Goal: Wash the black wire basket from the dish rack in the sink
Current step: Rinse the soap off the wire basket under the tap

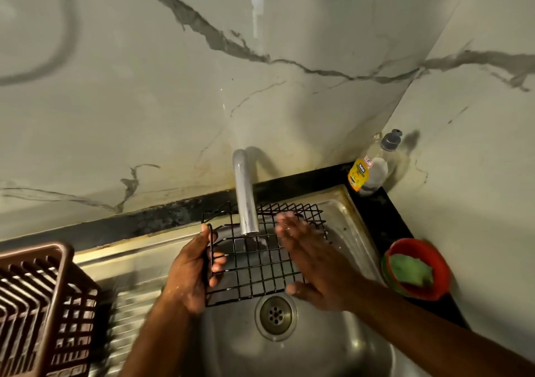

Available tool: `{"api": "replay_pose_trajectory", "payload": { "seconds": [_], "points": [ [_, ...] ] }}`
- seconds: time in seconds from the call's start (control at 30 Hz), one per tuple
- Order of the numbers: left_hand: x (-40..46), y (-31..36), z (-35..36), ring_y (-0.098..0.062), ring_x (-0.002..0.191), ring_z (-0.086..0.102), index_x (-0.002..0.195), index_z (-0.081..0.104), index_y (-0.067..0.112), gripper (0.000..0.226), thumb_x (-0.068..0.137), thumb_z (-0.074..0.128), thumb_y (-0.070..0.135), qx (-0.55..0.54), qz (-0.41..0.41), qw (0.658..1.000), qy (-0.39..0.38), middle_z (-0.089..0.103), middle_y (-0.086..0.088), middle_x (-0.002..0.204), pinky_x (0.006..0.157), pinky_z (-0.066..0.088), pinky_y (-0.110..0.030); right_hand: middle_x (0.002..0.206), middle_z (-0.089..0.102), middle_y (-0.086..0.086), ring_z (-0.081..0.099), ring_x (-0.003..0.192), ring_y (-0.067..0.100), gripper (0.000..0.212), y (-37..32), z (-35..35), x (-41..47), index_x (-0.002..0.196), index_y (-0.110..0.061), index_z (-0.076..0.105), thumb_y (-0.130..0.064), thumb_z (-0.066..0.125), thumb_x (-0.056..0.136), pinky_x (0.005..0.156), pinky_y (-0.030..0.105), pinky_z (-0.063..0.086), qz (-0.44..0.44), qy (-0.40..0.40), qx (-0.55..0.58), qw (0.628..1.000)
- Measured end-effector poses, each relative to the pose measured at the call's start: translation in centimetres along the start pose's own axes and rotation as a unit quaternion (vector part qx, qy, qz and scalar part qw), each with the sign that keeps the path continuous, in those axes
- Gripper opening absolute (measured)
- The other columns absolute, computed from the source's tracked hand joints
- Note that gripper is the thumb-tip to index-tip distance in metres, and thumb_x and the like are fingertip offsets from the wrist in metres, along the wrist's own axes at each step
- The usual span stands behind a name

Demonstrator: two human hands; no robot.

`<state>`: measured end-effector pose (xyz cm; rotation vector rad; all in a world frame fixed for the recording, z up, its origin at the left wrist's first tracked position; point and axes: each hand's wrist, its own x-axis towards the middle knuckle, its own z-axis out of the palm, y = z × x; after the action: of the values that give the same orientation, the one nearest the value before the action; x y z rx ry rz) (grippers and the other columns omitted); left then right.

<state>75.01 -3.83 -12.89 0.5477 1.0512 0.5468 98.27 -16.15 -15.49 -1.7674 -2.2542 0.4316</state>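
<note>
The black wire basket (254, 263) hangs over the steel sink (347, 217), right under the chrome tap spout (245, 200). My left hand (192, 272) grips the basket's left rim, thumb on the outside and fingers curled through the wires. My right hand (309, 255) lies flat with straight fingers on the basket's right side, wet and blurred. Some water seems to fall from the spout onto the grid. The sink drain (276, 314) shows just below the basket.
A brown plastic dish rack (37, 304) stands on the ribbed drainboard at the left. A red bowl holding a green sponge (412, 269) sits on the black counter to the right. A yellow-labelled soap bottle (366, 174) stands in the back corner against the marble wall.
</note>
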Motion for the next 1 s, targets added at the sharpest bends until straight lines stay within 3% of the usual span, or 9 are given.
{"api": "replay_pose_trajectory", "payload": {
  "seconds": [0.17, 0.23, 0.3, 0.4, 0.5, 0.6, 0.7, 0.87, 1.0],
  "points": [
    [0.2, 0.6, 0.4, -0.005, 0.034, 0.043, 0.080, 0.073, 0.022, 0.038, 0.098, 0.053, 0.050, -0.003, 0.021, 1.000, -0.022, 0.049, 0.001, 0.055, 0.029, 0.032, -0.014, 0.169, -0.001, 0.013, -0.002, 0.157, 0.026, 0.093, -4.8, -1.4, 4.5, 0.161, -0.012, -0.004, -0.070, 0.023, 0.093, 0.127, 0.045, 0.002, -0.135, -0.006, -0.079, 0.988],
    [-0.2, 0.7, -0.3, -0.006, 0.034, 0.045, 0.083, 0.072, 0.021, 0.037, 0.097, 0.053, 0.050, -0.030, 0.017, 0.999, -0.033, 0.050, 0.000, 0.055, 0.029, 0.035, -0.013, 0.169, -0.002, 0.011, 0.000, 0.157, 0.023, 0.090, -4.4, -1.3, 4.9, 0.161, -0.011, 0.002, -0.066, 0.030, 0.095, 0.127, 0.044, 0.003, -0.156, 0.005, -0.080, 0.984],
    [-0.7, 0.8, -1.1, -0.008, 0.029, 0.043, 0.075, 0.066, 0.022, 0.040, 0.101, 0.049, 0.047, -0.060, 0.004, 0.998, -0.029, 0.049, -0.001, 0.052, 0.026, 0.034, -0.014, 0.169, 0.000, 0.009, -0.001, 0.157, 0.023, 0.085, -3.1, -0.9, 4.5, 0.161, -0.010, 0.009, -0.063, 0.025, 0.097, 0.127, 0.046, 0.006, -0.157, 0.009, -0.069, 0.985],
    [-1.3, 0.4, -2.4, -0.007, 0.026, 0.038, 0.067, 0.059, 0.023, 0.045, 0.104, 0.043, 0.042, -0.097, 0.008, 0.995, -0.013, 0.045, 0.001, 0.049, 0.024, 0.030, -0.014, 0.170, 0.001, 0.008, -0.002, 0.157, 0.026, 0.079, 0.1, 0.4, 2.5, 0.161, -0.010, 0.012, -0.057, 0.028, 0.100, 0.126, 0.051, 0.011, -0.087, 0.010, -0.024, 0.996],
    [-1.8, -0.2, -3.0, -0.006, 0.028, 0.039, 0.068, 0.058, 0.023, 0.038, 0.100, 0.046, 0.040, -0.118, 0.026, 0.993, -0.006, 0.044, 0.002, 0.050, 0.024, 0.031, -0.014, 0.170, -0.009, 0.002, -0.007, 0.156, 0.022, 0.077, 2.5, 1.7, 0.1, 0.161, -0.014, 0.003, -0.056, 0.026, 0.101, 0.124, 0.055, 0.016, 0.032, 0.017, 0.052, 0.998],
    [-2.2, -1.1, -2.9, -0.006, 0.029, 0.040, 0.069, 0.055, 0.024, 0.039, 0.102, 0.044, 0.041, -0.125, 0.027, 0.992, -0.006, 0.044, 0.002, 0.052, 0.024, 0.031, -0.015, 0.165, -0.025, -0.012, -0.022, 0.152, 0.010, 0.083, 1.4, 3.0, 0.1, 0.159, -0.027, -0.013, -0.074, 0.005, 0.094, 0.126, 0.050, 0.007, 0.207, 0.046, 0.150, 0.966],
    [-2.5, -1.9, -2.3, -0.006, 0.033, 0.041, 0.071, 0.054, 0.025, 0.037, 0.101, 0.046, 0.046, -0.111, 0.027, 0.993, -0.001, 0.042, 0.004, 0.056, 0.025, 0.032, -0.014, 0.161, -0.035, -0.005, -0.032, 0.149, 0.016, 0.095, -2.9, 3.2, 1.7, 0.155, -0.025, -0.025, -0.084, -0.007, 0.083, 0.127, 0.045, -0.003, 0.333, 0.059, 0.177, 0.924],
    [-2.4, -3.1, -2.1, -0.008, 0.029, 0.034, 0.070, 0.045, 0.024, 0.037, 0.091, 0.052, 0.053, -0.099, 0.044, 0.994, 0.020, 0.036, 0.003, 0.051, 0.024, 0.027, -0.017, 0.159, -0.039, 0.003, -0.039, 0.145, 0.020, 0.096, -12.3, 1.0, 4.3, 0.155, -0.017, -0.026, -0.081, -0.003, 0.087, 0.121, 0.042, -0.018, 0.278, 0.047, 0.158, 0.946],
    [-2.7, -4.3, -3.2, -0.009, 0.028, 0.035, 0.069, 0.046, 0.025, 0.049, 0.064, 0.084, 0.056, -0.144, 0.049, 0.988, -0.005, 0.037, 0.003, 0.052, 0.024, 0.027, -0.017, 0.158, -0.040, 0.005, -0.038, 0.146, 0.022, 0.095, -12.9, 0.6, 5.6, 0.154, -0.015, -0.025, -0.080, 0.004, 0.092, 0.120, 0.040, -0.019, 0.328, 0.031, 0.156, 0.931]
  ]
}}
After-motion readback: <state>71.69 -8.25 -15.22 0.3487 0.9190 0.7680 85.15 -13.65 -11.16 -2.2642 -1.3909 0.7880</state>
